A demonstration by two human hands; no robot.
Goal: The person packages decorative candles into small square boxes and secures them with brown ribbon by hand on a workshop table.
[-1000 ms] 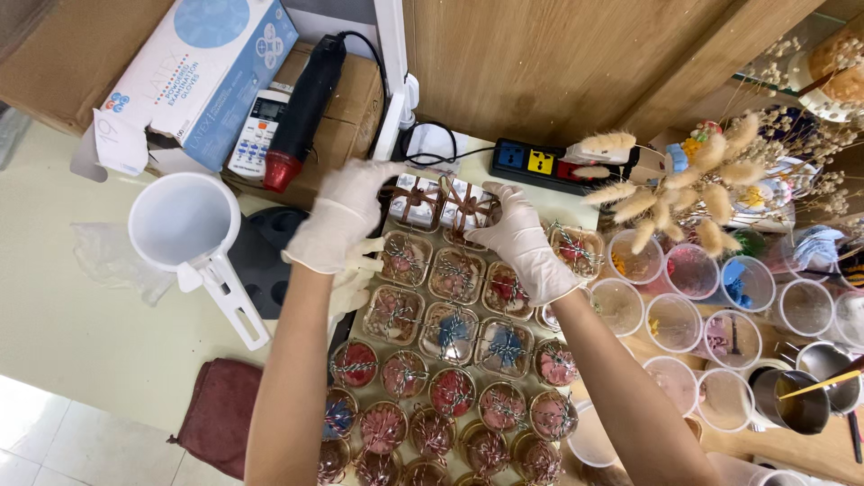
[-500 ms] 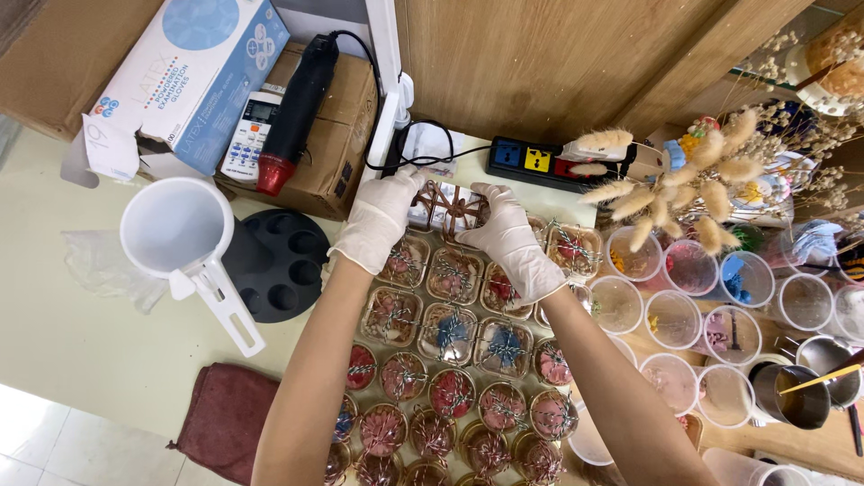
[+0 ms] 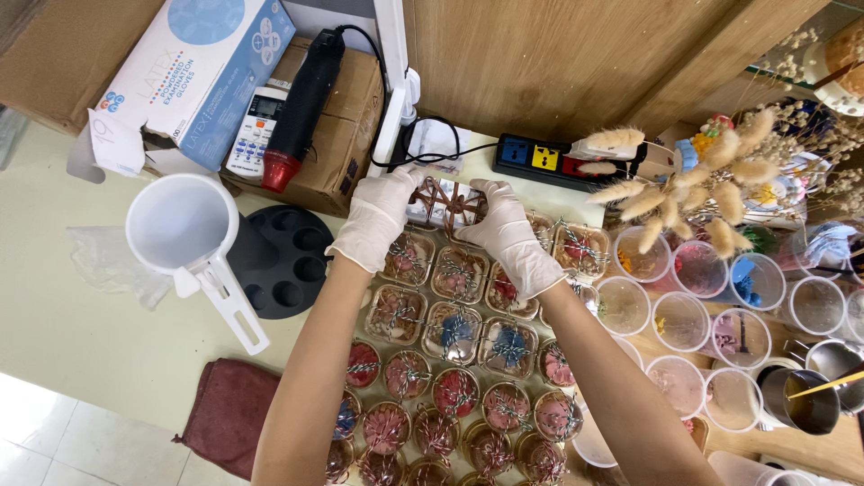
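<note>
Pale bench (image 3: 63, 324) against wood panelling, crowded with rows of small filled moulds (image 3: 454, 360). Left hand (image 3: 378, 216) and right hand (image 3: 508, 236), both in white gloves, fingers closed on either side of a brown wire ornament (image 3: 447, 196) held above the far row. White jug (image 3: 184, 238) at left; clear cups (image 3: 684, 315) at right.

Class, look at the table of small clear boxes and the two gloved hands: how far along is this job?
Done: many small boxes and round tubs already sit filled and tied with twine. In hand: the left hand and right hand hold one box at the back, with brown twine crossed over it. Left: whether any box remains untied cannot be told.
</note>
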